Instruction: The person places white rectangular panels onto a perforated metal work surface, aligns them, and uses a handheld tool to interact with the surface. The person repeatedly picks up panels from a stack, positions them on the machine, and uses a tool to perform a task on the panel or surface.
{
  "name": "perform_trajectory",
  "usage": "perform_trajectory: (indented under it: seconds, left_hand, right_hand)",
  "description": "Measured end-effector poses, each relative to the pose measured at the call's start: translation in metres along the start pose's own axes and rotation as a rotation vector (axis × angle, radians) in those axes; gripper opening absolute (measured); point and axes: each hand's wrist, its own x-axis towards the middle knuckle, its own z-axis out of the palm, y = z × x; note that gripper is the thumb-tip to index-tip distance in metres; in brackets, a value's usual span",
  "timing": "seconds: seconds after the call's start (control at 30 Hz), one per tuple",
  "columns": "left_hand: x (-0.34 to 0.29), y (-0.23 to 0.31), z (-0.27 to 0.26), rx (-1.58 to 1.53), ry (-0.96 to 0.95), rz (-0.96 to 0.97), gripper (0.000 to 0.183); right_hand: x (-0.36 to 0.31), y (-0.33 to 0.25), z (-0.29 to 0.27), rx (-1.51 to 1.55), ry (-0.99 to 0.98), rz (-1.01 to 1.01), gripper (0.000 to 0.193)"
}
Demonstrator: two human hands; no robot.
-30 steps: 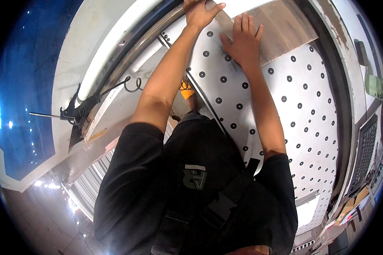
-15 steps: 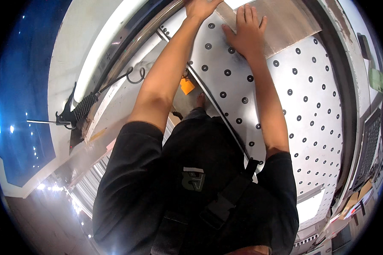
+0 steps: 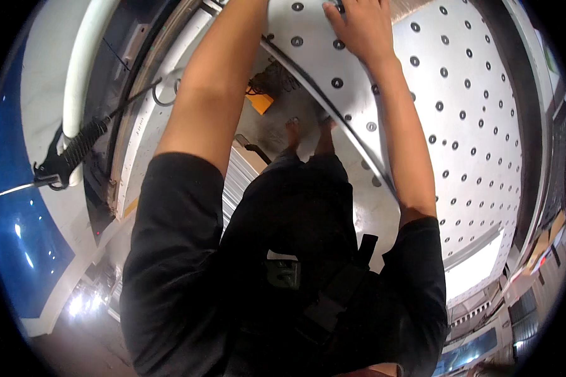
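My right hand [image 3: 366, 30] lies flat at the top edge of the view, thumb out to the left and fingertips partly cut off. Beside its fingers shows the corner of a brownish flat sheet [image 3: 410, 9]. Beneath is a white table top [image 3: 421, 119] dotted with black round inserts. I cannot tell whether the palm touches the sheet or only the table. My left forearm reaches up past the top edge, so my left hand is out of view.
On the left, an air blow gun [image 3: 60, 166] with a coiled black hose hangs by a white tube [image 3: 85, 69]. The table's near edge [image 3: 333, 110] runs diagonally before my legs. An orange object [image 3: 259, 102] is low near my feet. A bright panel [image 3: 475, 267] lies at the lower right.
My left hand has passed out over the top edge. My right hand and the brownish sheet sit higher in view, the sheet now mostly cut off. The view has shifted, showing more floor.
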Motion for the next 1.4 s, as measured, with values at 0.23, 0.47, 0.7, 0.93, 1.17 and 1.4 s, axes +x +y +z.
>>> perform_trajectory:
  seconds: [0.23, 0.47, 0.7, 0.93, 1.17, 1.4]
  left_hand:
    - [-0.051, 0.005, -0.027, -0.045, -0.073, 0.324, 0.064]
    - [-0.188, -0.031, -0.072, -0.112, 0.090, 0.386, 0.055]
    - [-0.285, -0.076, -0.054, -0.537, 0.110, 0.423, 0.059]
    - [-0.489, -0.184, 0.026, -0.476, -0.878, -0.216, 0.079]
    - [-0.664, -0.264, 0.089, -0.422, -1.343, -0.448, 0.072]
    - [-0.694, -0.252, 0.119, -0.445, -1.346, -0.411, 0.082]
  right_hand:
    - [-0.127, -0.038, -0.005, -0.118, 0.026, 0.058, 0.060]
    - [-0.182, -0.085, -0.012, -0.189, 0.031, 0.113, 0.056]
    - [-0.178, -0.101, -0.017, -0.289, 0.041, 0.139, 0.059]
    - [-0.178, -0.108, -0.023, -0.261, -0.045, 0.196, 0.064]
    - [-0.171, -0.115, -0.018, -0.361, -0.080, 0.199, 0.065]
    - [-0.174, -0.099, 0.002, -0.230, 0.127, 0.032, 0.050]
